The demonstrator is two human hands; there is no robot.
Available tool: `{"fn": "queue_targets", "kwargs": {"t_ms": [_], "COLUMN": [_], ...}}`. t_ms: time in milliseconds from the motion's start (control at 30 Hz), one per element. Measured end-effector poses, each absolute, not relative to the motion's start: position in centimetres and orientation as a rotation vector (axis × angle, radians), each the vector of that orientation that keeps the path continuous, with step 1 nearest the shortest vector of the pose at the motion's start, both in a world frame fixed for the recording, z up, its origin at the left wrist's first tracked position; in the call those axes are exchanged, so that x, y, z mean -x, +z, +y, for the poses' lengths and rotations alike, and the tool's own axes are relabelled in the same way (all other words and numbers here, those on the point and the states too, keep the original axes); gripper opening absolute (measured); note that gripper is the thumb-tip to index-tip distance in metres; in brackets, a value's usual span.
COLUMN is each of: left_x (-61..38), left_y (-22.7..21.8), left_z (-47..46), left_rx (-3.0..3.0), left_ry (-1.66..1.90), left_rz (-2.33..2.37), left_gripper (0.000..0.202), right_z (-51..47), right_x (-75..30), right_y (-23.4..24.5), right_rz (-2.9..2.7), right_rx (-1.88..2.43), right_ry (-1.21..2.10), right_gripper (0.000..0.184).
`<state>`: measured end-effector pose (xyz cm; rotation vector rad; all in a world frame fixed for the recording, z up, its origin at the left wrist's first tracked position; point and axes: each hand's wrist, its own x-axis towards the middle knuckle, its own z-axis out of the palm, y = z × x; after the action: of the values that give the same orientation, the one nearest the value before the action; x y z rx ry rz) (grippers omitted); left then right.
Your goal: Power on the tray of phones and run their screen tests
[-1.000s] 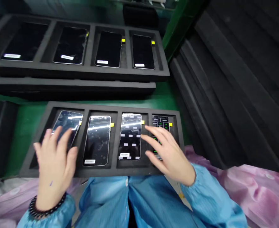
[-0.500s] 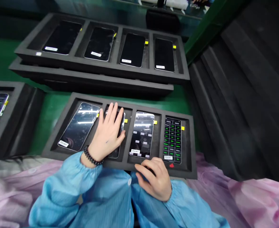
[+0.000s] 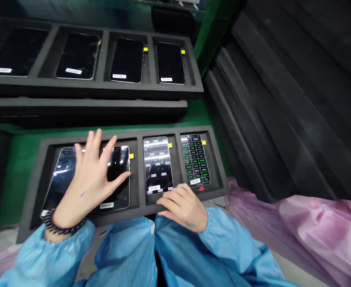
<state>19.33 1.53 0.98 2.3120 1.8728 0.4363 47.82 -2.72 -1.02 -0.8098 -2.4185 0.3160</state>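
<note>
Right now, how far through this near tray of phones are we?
Looks done: the far-right phone shows a grid of green entries. In hand: the left hand lies open across the two left phones, while the right hand rests on the near tray. Left: the third phone shows only grey boxes.

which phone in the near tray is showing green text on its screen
The rightmost phone in the near tray; its screen shows rows of green text, unlike the other three.

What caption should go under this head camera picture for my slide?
Left hand spread over a phone in a foam tray; right hand rests on the tray's front edge.
</note>
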Motion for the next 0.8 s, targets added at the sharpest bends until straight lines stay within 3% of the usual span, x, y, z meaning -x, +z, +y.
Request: {"fn": "queue_targets", "kwargs": {"t_ms": [300,500,633,800], "left_x": [-18.4,-19.0,-19.4,-20.0], "left_y": [0.1,2.6,3.9,2.2], "left_z": [-0.3,-0.4,-3.0,-6.6], "left_rx": [-2.422,-2.24,-2.156,-2.284], "left_ry": [0.285,0.555,0.677,0.5], "left_rz": [1.733,2.135,2.169,1.992], "left_gripper": [0.119,0.082,0.078,0.077], "right_z": [-1.3,-0.8,-0.2,1.0], "right_x": [-52.0,-51.6,-51.5,-50.7], "right_y": [0.2,0.8,1.5,2.9], "right_rz": [-2.382,-2.371,-2.372,-2.424], "right_rx": [0.747,0.756,0.77,0.765], "right_ry": [0.561,0.563,0.522,0.443], "right_gripper": [0.02,0.015,0.012,0.014]}}
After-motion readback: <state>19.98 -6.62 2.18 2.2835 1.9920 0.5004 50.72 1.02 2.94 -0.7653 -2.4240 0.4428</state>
